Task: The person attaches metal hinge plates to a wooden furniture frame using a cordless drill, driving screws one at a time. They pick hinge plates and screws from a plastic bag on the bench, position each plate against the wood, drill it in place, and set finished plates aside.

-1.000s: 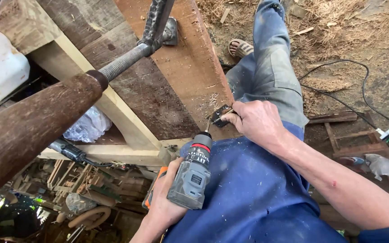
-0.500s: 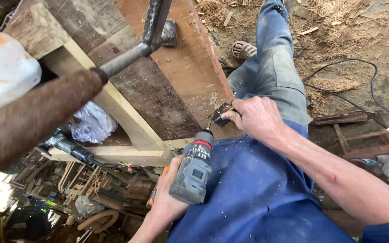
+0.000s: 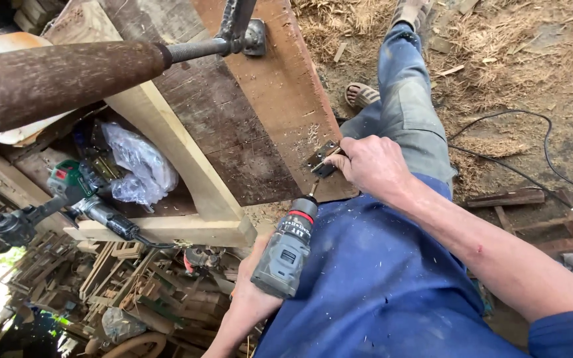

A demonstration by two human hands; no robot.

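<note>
Two hands busy here. Left hand [image 3: 254,299] is wrapped tight around the grip of a grey cordless drill [image 3: 286,248], which points up with its bit at a small dark metal hinge [image 3: 321,160]. Right hand [image 3: 374,167] is pinching that hinge flat against the near edge of a reddish-brown plank [image 3: 276,99], fingers curled on it.

The plank lies on a rough bench of pale timber beams [image 3: 167,139]. A big rusty clamp handle [image 3: 61,79] with a threaded rod crosses the top left of the view. Under the bench top sits a crumpled plastic bag [image 3: 137,166] and a green angle grinder [image 3: 67,195] with its cord. Below that, a jumble of wood offcuts [image 3: 134,292]. Off to the right it's a dirt floor [image 3: 499,66] covered in shavings, with a black cable [image 3: 538,152] snaking over it.

Compared with half a second back: the view has swung left, so the clamp handle now lies more level and higher up, and more of the grinder shows. Both hands hold just as they did, drill bit at the hinge as before.
</note>
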